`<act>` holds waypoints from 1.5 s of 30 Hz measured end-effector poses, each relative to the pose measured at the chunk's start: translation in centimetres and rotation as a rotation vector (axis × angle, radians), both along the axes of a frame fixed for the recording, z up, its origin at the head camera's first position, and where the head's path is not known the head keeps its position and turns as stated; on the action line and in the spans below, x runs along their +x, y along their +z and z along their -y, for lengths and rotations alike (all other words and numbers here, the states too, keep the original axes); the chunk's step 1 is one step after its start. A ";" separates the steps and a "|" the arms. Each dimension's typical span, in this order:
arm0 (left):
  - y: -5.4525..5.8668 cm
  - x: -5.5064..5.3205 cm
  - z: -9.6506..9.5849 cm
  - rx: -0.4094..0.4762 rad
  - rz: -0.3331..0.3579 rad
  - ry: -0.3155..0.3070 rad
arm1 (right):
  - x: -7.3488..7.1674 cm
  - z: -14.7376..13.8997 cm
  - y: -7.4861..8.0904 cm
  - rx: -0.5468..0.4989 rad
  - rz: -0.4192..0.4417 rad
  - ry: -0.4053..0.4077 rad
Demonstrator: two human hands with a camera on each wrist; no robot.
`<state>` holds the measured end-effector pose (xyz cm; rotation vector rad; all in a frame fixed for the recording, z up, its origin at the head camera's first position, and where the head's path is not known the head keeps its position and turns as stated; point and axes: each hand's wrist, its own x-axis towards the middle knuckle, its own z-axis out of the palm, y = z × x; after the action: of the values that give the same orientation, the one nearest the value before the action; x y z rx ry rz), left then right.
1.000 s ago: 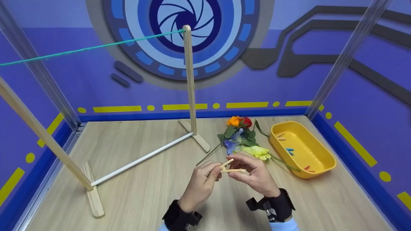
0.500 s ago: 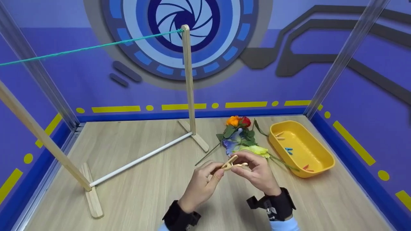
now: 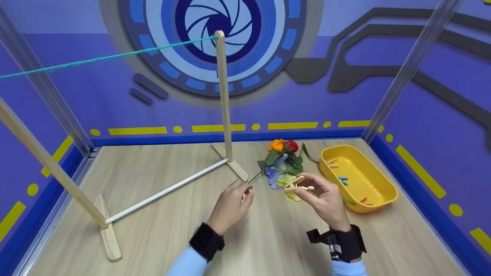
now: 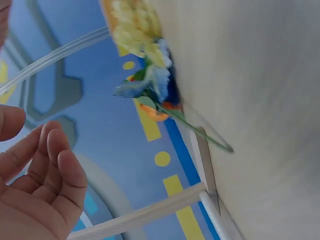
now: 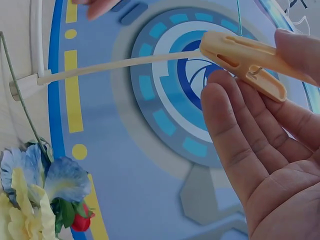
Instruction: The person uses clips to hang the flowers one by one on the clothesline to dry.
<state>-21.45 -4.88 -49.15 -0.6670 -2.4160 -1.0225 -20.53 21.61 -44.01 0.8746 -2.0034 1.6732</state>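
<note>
In the head view my right hand (image 3: 324, 199) pinches a light wooden-coloured clothespin (image 3: 294, 184) between thumb and fingers. Up close in the right wrist view, the clothespin (image 5: 240, 57) points away from the palm, and its spring shows. My left hand (image 3: 230, 207) is apart from it, fingers loosely bent, nothing in them; the left wrist view agrees. Just beyond the hands lie artificial flowers: an orange one (image 3: 277, 145), a red one (image 3: 292, 146), a blue one (image 3: 277, 171) and a yellow one (image 3: 285, 180), which the clothespin and right hand partly cover.
At right sits a yellow tub (image 3: 387, 188) holding pale, blue (image 3: 343, 180) and red clothespins (image 3: 366, 201). On the left a stand has two wooden posts (image 3: 223, 96), a white crossbar (image 3: 168, 190) and a green string (image 3: 115, 55) stretched high. Printed walls enclose the table (image 3: 161, 237).
My left hand has let go of the clothespin and drawn away to the left. The right hand has carried the clothespin to the right and slightly farther from me.
</note>
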 end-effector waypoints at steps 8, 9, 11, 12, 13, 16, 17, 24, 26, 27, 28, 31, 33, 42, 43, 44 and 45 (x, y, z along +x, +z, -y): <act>-0.2 -3.7 -0.5 -0.277 0.052 0.052 | 0.0 -0.7 0.2 -0.025 0.046 -0.017; -0.3 -4.2 -0.6 -0.304 0.059 0.067 | -0.1 -0.7 0.2 -0.028 0.045 -0.014; -0.8 -5.1 -0.8 -0.351 0.082 0.100 | -0.1 -0.7 0.2 -0.032 0.036 -0.005; -1.0 -5.5 -1.0 -0.367 0.095 0.117 | -0.1 -0.7 0.2 -0.032 0.030 -0.004; -1.3 -5.9 -1.1 -0.378 0.110 0.133 | -0.1 -0.7 0.1 -0.034 0.027 -0.002; -2.0 -6.8 -1.5 -0.393 0.156 0.176 | -0.1 -0.6 0.1 -0.035 0.024 -0.004; -2.2 -7.1 -1.7 -0.395 0.172 0.188 | -0.1 -0.6 0.1 -0.037 0.024 -0.003; -3.6 -8.0 -2.3 -0.397 0.217 0.219 | 0.0 -0.5 0.0 -0.052 0.016 0.016; -3.9 -8.2 -2.4 -0.393 0.216 0.220 | 0.0 -0.5 0.0 -0.055 0.015 0.019; -4.1 -8.2 -2.3 -0.388 0.215 0.218 | 0.0 -0.5 0.0 -0.056 0.017 0.020; -4.2 -8.3 -2.3 -0.384 0.211 0.214 | 0.0 -0.5 0.0 -0.055 0.019 0.018; -4.4 -8.3 -2.2 -0.362 0.209 0.187 | 0.0 -0.5 0.0 -0.058 0.022 0.018; -4.3 -8.3 -2.2 -0.336 0.227 0.165 | 0.0 -0.6 0.0 -0.059 0.024 0.019; -3.2 -7.2 -2.7 -0.138 0.284 0.077 | 0.0 -0.7 0.0 -0.046 0.030 0.002; -3.1 -7.0 -2.7 -0.120 0.285 0.066 | 0.0 -0.7 0.0 -0.043 0.035 -0.003; -3.0 -6.8 -2.8 -0.106 0.283 0.058 | 0.1 -0.8 0.0 -0.039 0.041 -0.010; -2.9 -6.6 -2.8 -0.095 0.280 0.050 | 0.1 -0.8 0.0 -0.035 0.045 -0.019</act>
<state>-28.07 -2.11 -52.10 -0.5209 -2.7227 -1.0460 -20.43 22.39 -43.97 0.8100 -1.9988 1.7271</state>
